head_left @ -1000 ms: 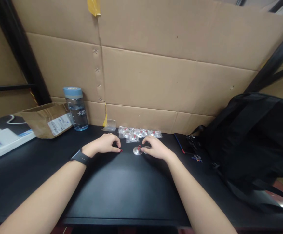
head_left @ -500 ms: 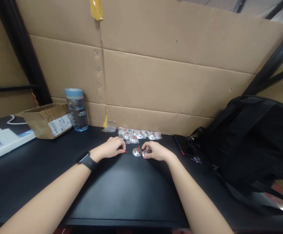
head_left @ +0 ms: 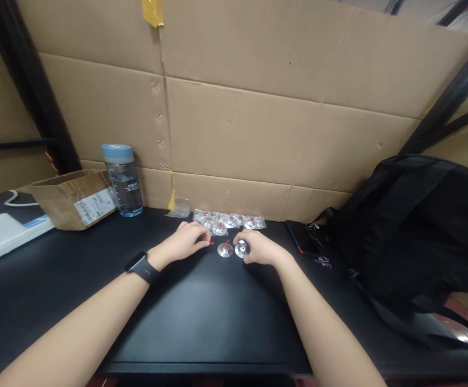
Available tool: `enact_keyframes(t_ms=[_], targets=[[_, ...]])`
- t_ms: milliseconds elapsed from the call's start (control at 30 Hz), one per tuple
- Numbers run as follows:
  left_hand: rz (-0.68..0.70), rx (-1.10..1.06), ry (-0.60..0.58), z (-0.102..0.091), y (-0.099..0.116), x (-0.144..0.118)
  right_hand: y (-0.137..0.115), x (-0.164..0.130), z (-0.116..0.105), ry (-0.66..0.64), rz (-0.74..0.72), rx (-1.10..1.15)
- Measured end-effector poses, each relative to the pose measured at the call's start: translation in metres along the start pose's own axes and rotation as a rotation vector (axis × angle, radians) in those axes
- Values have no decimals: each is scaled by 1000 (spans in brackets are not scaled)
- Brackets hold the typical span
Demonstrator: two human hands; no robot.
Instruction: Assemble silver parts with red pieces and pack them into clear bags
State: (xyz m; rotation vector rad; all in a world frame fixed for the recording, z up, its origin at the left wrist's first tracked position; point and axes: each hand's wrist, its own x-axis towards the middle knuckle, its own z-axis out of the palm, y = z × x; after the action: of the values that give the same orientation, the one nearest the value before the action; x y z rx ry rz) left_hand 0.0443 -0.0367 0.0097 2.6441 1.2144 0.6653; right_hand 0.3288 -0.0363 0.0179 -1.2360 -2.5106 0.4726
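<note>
My left hand (head_left: 186, 238), with a black watch (head_left: 140, 265) on its wrist, pinches a small red cord (head_left: 212, 243) whose tip sticks out past the fingers. My right hand (head_left: 261, 248) grips a silver finger cymbal (head_left: 241, 249) by its edge, tilted so its round face and centre hole show. Between the two hands, a second finger cymbal (head_left: 225, 251) lies on the black table (head_left: 201, 312), a red loop standing up from its middle. Just behind are several finger cymbals in clear plastic bags (head_left: 219, 228), also with red loops.
A water bottle (head_left: 124, 188) and an open cardboard box (head_left: 58, 201) stand at the left, beside a white power strip (head_left: 12, 244). An empty clear bag (head_left: 179, 207) lies near the cardboard wall (head_left: 226, 134). At right are a black backpack (head_left: 419, 236), a dark tablet-like item (head_left: 304, 239) and small keys (head_left: 323, 262).
My right hand has taken the cymbal up and tilted its face into view. The left hand with the red cord has come slightly closer to it. The camera view has shifted a little.
</note>
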Motion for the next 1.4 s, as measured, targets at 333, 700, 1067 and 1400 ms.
enact_keyframes(t_ms=[333,700,1067,1400], targets=[[-46,17,105,2,-4,2,1,-1,-3,-19,-20,-32],[-91,-509,247,9,14,9,-41,5,5,460,-232,273],[-135,-977,207,12,41,7,-61,7,20,581,-249,381],[-120,-1032,238,12,43,7,-63,7,20,600,-188,460]])
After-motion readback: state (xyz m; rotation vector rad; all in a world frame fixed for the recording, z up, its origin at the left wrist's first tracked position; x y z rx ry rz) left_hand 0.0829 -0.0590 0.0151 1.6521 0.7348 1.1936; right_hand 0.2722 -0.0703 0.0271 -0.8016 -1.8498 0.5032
